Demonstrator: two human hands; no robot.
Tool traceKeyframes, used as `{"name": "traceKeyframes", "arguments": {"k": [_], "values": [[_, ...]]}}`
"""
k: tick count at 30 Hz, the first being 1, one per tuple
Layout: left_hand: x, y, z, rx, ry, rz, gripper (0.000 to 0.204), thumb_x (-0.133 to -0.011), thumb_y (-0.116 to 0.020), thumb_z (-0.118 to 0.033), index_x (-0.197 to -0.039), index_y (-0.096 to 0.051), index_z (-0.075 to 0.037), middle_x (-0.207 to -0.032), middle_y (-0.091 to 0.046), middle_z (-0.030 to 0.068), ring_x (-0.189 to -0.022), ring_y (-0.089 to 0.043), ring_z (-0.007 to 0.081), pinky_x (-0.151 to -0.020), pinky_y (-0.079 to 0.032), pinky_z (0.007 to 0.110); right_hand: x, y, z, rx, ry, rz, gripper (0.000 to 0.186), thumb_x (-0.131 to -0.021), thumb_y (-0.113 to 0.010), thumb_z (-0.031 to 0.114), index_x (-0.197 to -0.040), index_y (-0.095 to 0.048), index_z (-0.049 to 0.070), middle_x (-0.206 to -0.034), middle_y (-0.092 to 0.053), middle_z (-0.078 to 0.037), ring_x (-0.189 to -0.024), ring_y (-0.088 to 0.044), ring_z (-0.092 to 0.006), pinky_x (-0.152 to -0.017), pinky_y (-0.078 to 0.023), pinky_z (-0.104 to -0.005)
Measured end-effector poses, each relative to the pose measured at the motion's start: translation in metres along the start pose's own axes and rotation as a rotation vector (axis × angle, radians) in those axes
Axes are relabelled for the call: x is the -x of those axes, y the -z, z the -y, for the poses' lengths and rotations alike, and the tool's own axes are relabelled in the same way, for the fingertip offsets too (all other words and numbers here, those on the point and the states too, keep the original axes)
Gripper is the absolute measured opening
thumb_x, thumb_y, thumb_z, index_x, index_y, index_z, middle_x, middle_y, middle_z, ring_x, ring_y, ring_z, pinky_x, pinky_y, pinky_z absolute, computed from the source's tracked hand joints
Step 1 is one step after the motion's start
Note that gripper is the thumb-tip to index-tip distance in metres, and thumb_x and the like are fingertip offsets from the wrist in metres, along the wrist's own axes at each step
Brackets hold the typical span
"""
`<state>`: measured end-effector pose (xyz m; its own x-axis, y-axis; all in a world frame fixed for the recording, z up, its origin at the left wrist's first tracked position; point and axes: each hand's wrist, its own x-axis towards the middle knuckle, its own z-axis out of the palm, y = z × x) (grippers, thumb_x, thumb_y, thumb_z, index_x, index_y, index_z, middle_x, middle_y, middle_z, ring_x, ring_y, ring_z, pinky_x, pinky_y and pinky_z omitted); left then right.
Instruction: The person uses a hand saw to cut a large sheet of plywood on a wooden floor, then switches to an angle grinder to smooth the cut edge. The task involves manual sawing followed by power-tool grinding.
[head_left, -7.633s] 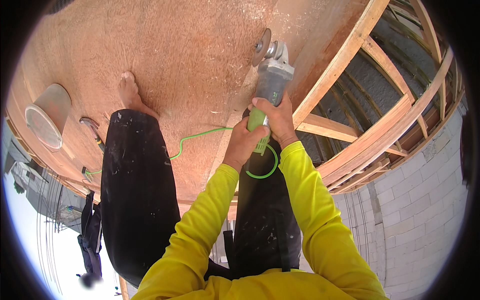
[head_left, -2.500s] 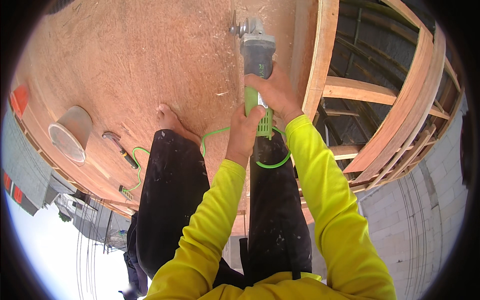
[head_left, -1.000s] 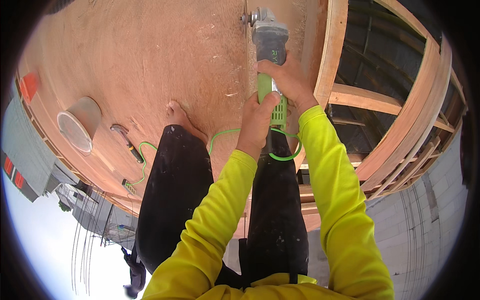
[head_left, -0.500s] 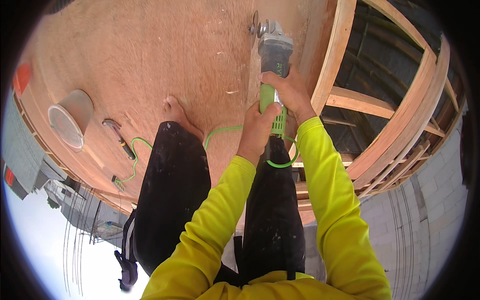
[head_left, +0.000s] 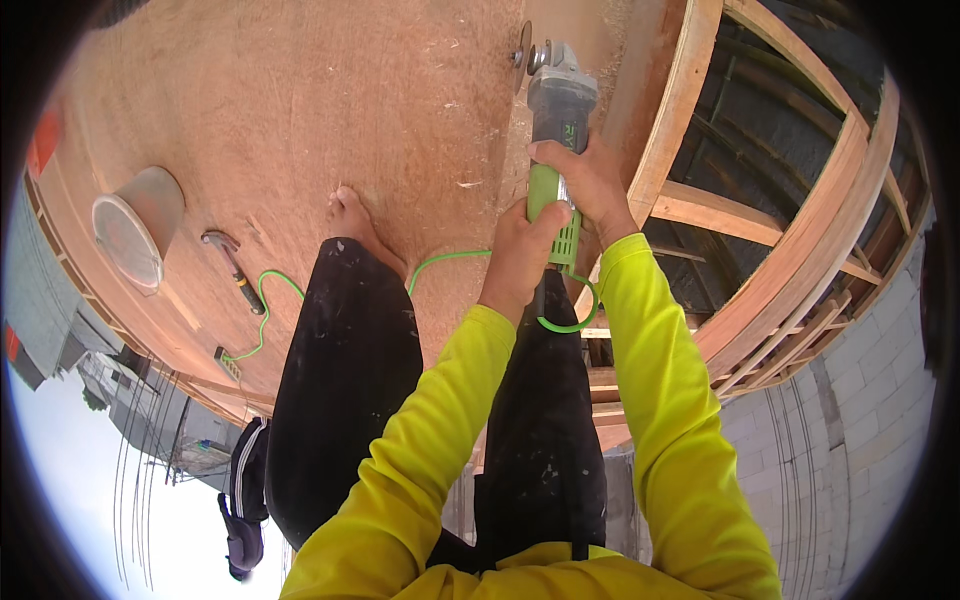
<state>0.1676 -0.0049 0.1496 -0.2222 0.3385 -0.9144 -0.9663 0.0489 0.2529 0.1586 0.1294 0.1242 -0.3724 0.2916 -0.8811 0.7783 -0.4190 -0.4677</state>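
Observation:
Both my hands hold a green and dark grey angle grinder (head_left: 563,108) over the reddish plywood sheet (head_left: 400,120). My left hand (head_left: 518,255) is closed round the green rear of its body. Ahead of it, my right hand (head_left: 592,185) wraps the body from the right side, thumb across the top. At the far end the thin cutting disc (head_left: 522,58) stands nearly edge-on beside a pale straight line in the plywood. Whether the disc touches the wood, I cannot tell. A green power cord (head_left: 568,326) loops from the grinder's rear behind my leg.
Right of the plywood, wooden framing (head_left: 718,212) surrounds dark openings. My bare foot (head_left: 352,218) rests on the sheet. To the left lie a claw hammer (head_left: 236,272) and a cord connector (head_left: 229,364), near a whitish bucket (head_left: 140,228). A person in dark clothing (head_left: 245,500) appears lower left.
The grinder and both hands have shifted slightly to the right in the picture. My view has tilted a little, and my grip looks the same.

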Motion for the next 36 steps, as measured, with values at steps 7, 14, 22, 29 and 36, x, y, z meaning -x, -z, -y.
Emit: {"name": "traceKeyframes", "arguments": {"k": [7,14,22,29,36], "values": [[0.018,0.017,0.026,-0.031,0.018,0.03,0.038,-0.096,-0.064,-0.031,-0.115,-0.061,0.002,-0.094,-0.069,0.0113,-0.076,-0.07,0.0194,-0.061,-0.06,0.033,0.014,-0.004,-0.033,0.011,-0.061,-0.011,0.052,-0.077,-0.077,0.026,-0.116,-0.06,-0.005,-0.102,-0.068,-0.013,-0.088,-0.067,-0.0231,-0.079,-0.054,-0.0359],[0.041,0.027,0.047,0.018,0.111,-0.022,0.041,-0.097,-0.062,-0.032,-0.122,-0.058,0.0,-0.095,-0.07,0.0125,-0.078,-0.071,0.02,-0.062,-0.061,0.033,0.033,-0.007,-0.064,0.161,-0.11,-0.019,0.071,-0.075,-0.079,0.032,-0.127,-0.055,-0.008,-0.118,-0.065,-0.024,-0.107,-0.066,-0.033,-0.094,-0.052,-0.0397],[0.067,0.056,0.089,0.071,0.191,0.017,0.042,-0.098,-0.062,-0.034,-0.123,-0.057,0.0,-0.099,-0.071,0.0144,-0.08,-0.073,0.0224,-0.065,-0.062,0.035,0.053,-0.015,-0.126,0.296,0.065,-0.1,0.102,-0.075,-0.077,0.033,-0.151,-0.028,-0.014,-0.146,-0.046,-0.034,-0.136,-0.052,-0.0394,-0.114,-0.04,-0.0371],[0.103,0.068,0.105,0.016,0.282,-0.066,0.032,-0.097,-0.058,-0.022,-0.119,-0.058,0.001,-0.095,-0.069,0.0135,-0.077,-0.07,0.0214,-0.063,-0.062,0.035,0.104,-0.022,-0.141,0.056,-0.196,-0.023,0.091,-0.074,-0.076,0.031,-0.143,-0.037,-0.014,-0.124,-0.062,-0.033,-0.118,-0.064,-0.0411,-0.102,-0.049,-0.0401],[0.101,0.064,0.109,0.005,0.239,-0.044,0.034,-0.096,-0.058,-0.022,-0.12,-0.056,0.002,-0.096,-0.07,0.015,-0.078,-0.072,0.0233,-0.064,-0.063,0.037,0.097,-0.015,-0.146,0.085,-0.137,-0.012,0.082,-0.073,-0.077,0.031,-0.131,-0.045,-0.017,-0.12,-0.064,-0.033,-0.113,-0.066,-0.0416,-0.099,-0.05,-0.04]]}}
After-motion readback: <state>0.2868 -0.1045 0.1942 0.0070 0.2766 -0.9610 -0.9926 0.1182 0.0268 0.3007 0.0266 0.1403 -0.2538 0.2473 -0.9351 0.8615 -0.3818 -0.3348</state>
